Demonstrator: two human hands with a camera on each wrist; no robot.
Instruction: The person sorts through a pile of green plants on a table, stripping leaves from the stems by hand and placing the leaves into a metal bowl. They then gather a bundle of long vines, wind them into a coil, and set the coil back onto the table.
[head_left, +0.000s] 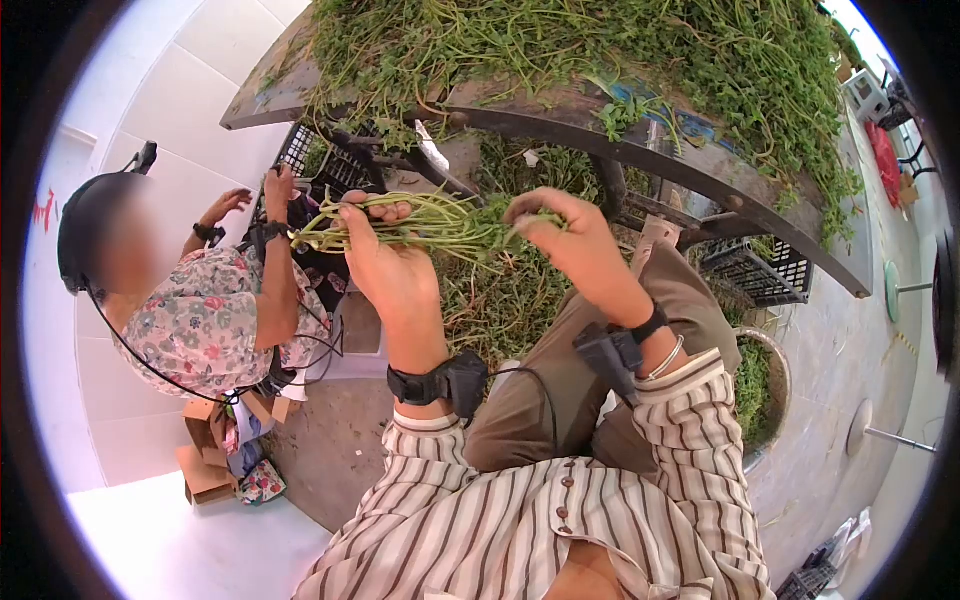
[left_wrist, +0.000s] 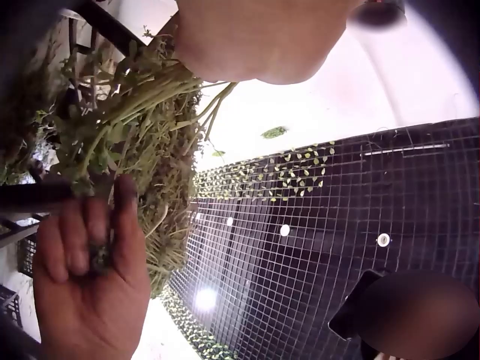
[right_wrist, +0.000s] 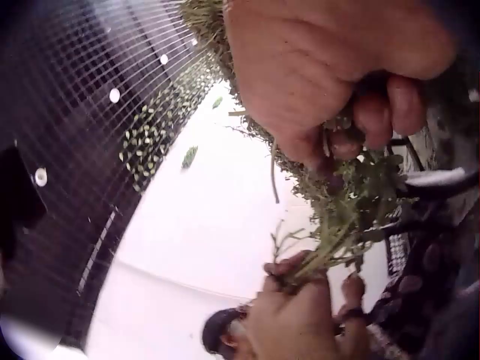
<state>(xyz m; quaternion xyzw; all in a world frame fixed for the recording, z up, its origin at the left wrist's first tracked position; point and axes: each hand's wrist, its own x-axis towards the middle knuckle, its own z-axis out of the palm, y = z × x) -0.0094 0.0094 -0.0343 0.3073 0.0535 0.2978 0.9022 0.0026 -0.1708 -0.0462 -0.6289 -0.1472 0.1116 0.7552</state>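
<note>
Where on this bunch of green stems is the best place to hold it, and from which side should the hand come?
Grip the bunch of green stems around its bare stalk ends, coming from below as the left hand does now. The stalks lie parallel and tight there, so probably one fist can close around them. The leafy end under the right hand is loose and would likely crush.

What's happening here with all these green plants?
A person in a striped shirt holds a bunch of green stems up in front of them. The left hand grips the stalk end, while the right hand pinches the leafy end. Above them a dark table is heaped with more of the same greens. To the left sits a second person in a flowered top, hands raised by a black crate.
</note>
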